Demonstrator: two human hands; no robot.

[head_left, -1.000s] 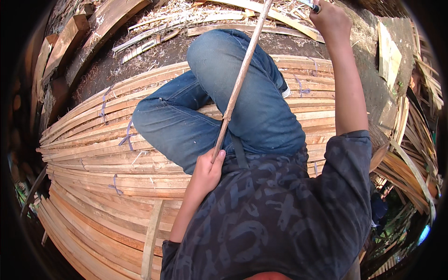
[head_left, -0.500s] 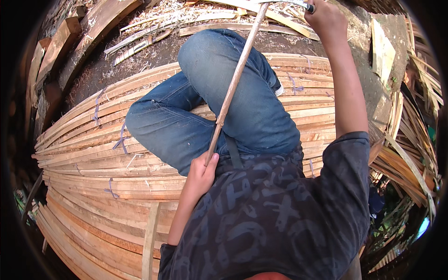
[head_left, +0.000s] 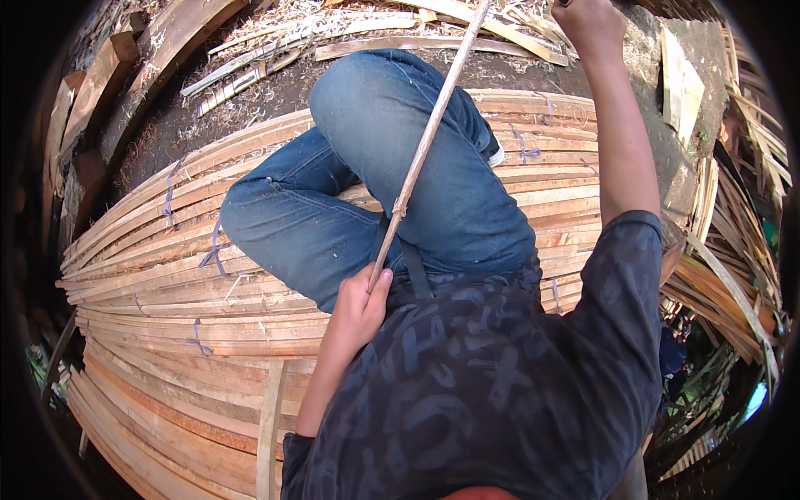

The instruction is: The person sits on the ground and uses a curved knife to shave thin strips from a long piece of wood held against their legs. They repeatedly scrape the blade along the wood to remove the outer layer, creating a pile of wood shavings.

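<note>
A long, thin wooden stick (head_left: pixel 429 133) runs slantwise from my lap up past the top edge of the picture, with a small knot partway along it. Its near end sits in my left hand (head_left: pixel 360 298), closed round it with the thumb on top, close to my waist. Far out at the upper right, my right hand (head_left: pixel 592 29) is closed on the dark handle of a knife (head_left: pixel 566 2). Only a bit of that handle shows; the blade lies beyond the top edge. The stick leans across my raised thigh in blue jeans (head_left: pixel 375 108).
I sit on bundles of sawn wooden strips (head_left: pixel 150 250) bound with purple ties (head_left: pixel 214 250). Thick timber beams (head_left: pixel 162 71) lie at the upper left. Shavings and offcuts (head_left: pixel 442 43) litter the ground ahead. Dry palm fronds (head_left: pixel 733 275) stand along the right.
My right hand has moved slightly up and out, taking the knife blade, which lay across the stick's far end, out of view. The stick has shifted a little; my left hand keeps its grip.
</note>
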